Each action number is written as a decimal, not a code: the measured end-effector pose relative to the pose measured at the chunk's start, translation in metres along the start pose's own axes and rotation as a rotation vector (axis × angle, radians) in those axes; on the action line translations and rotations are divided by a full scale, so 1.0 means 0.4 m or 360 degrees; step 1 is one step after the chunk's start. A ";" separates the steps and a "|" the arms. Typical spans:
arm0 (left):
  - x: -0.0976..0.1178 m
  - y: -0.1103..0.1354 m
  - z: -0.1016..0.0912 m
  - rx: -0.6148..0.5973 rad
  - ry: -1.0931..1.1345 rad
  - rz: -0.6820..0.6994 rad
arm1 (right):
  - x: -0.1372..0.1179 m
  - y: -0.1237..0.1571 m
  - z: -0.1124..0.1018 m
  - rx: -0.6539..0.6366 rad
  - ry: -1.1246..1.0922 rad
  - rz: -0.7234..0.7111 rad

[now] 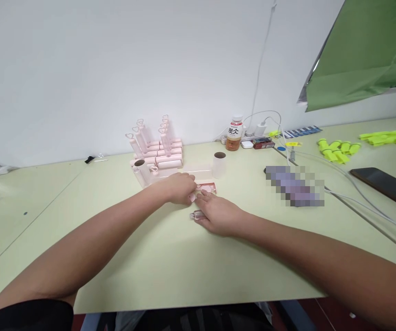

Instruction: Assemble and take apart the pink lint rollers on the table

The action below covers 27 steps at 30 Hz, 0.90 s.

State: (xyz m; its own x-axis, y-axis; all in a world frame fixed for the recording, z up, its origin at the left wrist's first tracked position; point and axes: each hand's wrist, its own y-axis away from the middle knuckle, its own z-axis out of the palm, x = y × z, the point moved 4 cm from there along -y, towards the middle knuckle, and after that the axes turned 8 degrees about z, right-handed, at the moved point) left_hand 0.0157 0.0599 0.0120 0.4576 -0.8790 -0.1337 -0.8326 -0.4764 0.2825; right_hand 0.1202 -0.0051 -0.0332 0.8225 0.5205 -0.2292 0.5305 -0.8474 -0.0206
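My left hand (180, 187) is closed, its fingertips pinching a small pink piece (193, 197) just above the table. My right hand (221, 214) lies low beside it, curled over a small clear bottle-like tube (197, 214) whose end pokes out to the left. The fingertips of my right hand reach towards the pink piece; whether they grip it too is hard to tell. Behind both hands lies a flat pink and red packet (209, 187), partly covered by fingers.
Pink tubes with heart-shaped loops (136, 146) stand behind pink cases (169, 162). A white roll with a brown core (219, 166) stands right of a similar roll (142, 173). Farther right are a supplement bottle (234, 134), a pixelated object (294, 186), cables, a black phone (386, 186) and yellow pieces (337, 149).
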 end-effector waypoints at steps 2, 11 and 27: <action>0.003 0.002 0.005 0.0018 -0.0034 0.0037 | -0.003 0.000 -0.003 0.0001 0.0018 -0.0011; -0.014 0.030 0.003 0.0256 0.0167 -0.0100 | 0.001 0.005 -0.001 -0.0003 0.0020 0.0010; 0.016 0.040 0.071 0.0409 -0.0022 -0.0409 | 0.004 -0.001 0.005 0.0003 0.0083 0.0003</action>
State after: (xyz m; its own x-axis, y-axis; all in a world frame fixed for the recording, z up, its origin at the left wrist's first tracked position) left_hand -0.0035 0.0463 -0.0113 0.6594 -0.7293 -0.1826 -0.7429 -0.6693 -0.0095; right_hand 0.1208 -0.0040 -0.0357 0.8332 0.5234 -0.1785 0.5285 -0.8487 -0.0217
